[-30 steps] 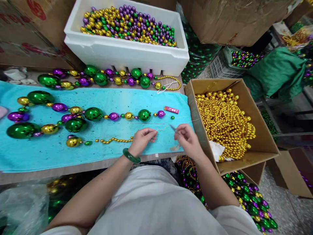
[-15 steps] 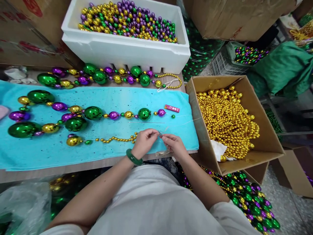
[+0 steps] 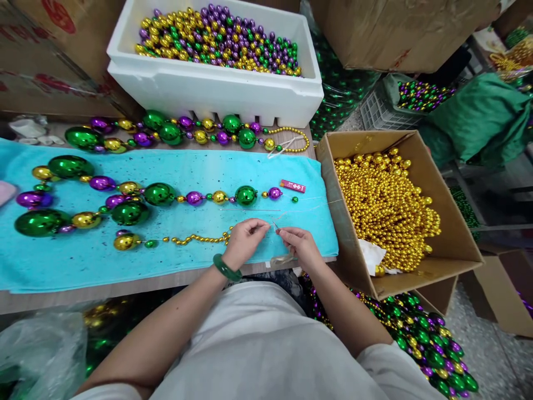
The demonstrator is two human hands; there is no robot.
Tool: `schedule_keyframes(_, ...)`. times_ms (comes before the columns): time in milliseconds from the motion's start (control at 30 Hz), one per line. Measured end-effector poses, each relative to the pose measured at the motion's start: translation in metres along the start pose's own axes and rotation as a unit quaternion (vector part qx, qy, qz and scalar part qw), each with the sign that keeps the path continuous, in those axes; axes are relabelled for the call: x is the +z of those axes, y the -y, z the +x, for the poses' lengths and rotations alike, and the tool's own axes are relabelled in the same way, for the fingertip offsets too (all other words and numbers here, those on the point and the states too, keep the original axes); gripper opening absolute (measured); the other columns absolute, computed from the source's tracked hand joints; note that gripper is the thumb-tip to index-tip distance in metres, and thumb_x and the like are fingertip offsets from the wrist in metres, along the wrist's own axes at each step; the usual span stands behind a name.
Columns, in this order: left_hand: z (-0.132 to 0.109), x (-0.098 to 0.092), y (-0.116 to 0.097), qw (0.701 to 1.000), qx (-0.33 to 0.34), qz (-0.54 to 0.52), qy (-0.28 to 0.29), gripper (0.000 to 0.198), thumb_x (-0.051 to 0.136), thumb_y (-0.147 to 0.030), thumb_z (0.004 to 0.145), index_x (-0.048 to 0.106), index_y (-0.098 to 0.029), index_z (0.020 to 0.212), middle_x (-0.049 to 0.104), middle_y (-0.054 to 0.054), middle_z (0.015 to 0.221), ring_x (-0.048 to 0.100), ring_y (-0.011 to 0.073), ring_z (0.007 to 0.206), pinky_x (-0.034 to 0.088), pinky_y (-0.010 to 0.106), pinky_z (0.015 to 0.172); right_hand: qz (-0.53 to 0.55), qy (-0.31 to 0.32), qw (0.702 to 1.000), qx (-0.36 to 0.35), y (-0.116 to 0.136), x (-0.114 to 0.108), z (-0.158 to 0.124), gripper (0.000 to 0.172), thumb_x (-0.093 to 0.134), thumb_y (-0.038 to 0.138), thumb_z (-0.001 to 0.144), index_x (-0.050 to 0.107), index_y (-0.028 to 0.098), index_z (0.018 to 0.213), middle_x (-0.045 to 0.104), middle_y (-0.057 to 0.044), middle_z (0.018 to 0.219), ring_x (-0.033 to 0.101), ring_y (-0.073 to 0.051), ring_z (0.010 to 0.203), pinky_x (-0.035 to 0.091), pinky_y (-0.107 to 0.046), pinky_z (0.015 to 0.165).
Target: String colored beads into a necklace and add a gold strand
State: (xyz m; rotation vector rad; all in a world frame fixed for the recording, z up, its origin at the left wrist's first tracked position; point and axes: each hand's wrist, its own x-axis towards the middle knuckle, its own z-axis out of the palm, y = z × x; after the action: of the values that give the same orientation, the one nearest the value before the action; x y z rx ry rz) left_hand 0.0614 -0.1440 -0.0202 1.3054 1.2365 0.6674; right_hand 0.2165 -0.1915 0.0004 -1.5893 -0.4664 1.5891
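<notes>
My left hand, with a green bangle on the wrist, pinches a thin clear thread at the end of a strand of small gold beads. My right hand is pinched close beside it, holding the thread and what looks like a thin needle. Both rest on a turquoise towel near the table's front edge. A long strand of big green, purple and gold balls lies across the towel above my hands.
A white foam box of mixed beads stands at the back. A cardboard box of gold beads sits to the right. A red lighter lies on the towel. Another bead strand lies behind it. More beads are heaped below.
My right hand moved left from about a hand's width away until it meets my left hand, then eased slightly apart. The left hand hardly moved.
</notes>
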Motion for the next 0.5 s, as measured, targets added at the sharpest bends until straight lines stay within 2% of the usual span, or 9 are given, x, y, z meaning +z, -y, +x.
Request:
schedule_keyframes(267, -0.0004, 0.0016, 0.0015, 1.000, 0.020, 0.014, 0.004, 0.024, 0.060, -0.040, 0.076, 0.069, -0.017, 0.076, 0.065, 0.003, 0.067, 0.056, 0.0142, 0.061, 0.045, 0.025, 0.058, -0.007, -0.004, 1.000, -0.013, -0.0068, 0.0072, 0.0043, 0.039, 0.076, 0.046, 0.052, 0.069, 0.013, 0.073, 0.043, 0.005, 0.048, 0.030, -0.006, 0.044, 0.014, -0.023, 0.042)
schedule_keyframes(500, 0.0014, -0.0010, 0.0009, 1.000, -0.010, -0.001, -0.006, 0.026, 0.061, -0.042, 0.074, 0.068, -0.017, 0.076, 0.062, 0.002, 0.062, 0.055, 0.0142, 0.057, 0.043, 0.025, 0.055, -0.025, 0.000, 1.000, -0.006, -0.0073, 0.0033, 0.0011, 0.042, 0.073, 0.050, 0.057, 0.068, 0.013, 0.077, 0.045, 0.005, 0.052, 0.029, -0.005, 0.042, 0.014, -0.023, 0.042)
